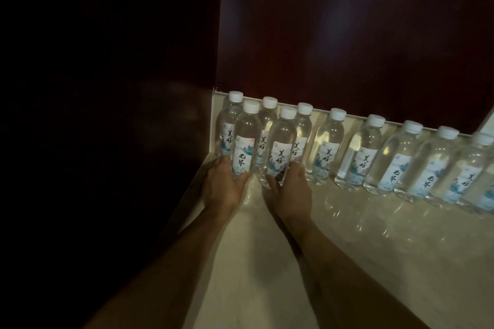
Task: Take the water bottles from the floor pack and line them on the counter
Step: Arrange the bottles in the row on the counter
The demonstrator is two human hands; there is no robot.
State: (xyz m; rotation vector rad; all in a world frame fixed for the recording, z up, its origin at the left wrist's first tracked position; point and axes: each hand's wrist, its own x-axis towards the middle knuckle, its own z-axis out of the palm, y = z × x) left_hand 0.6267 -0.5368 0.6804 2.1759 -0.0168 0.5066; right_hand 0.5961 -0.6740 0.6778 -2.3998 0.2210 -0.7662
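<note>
A person's left hand (223,189) grips one water bottle (244,141) and the right hand (291,189) another bottle (280,147), fingers curled round their bases, setting both upright on the pale worktop (267,262) before a row of bottles (401,157) lining the dark back wall (347,35) (the floor pack is out of view); lowering them squarely, clear of neighbours, should avoid toppling
</note>
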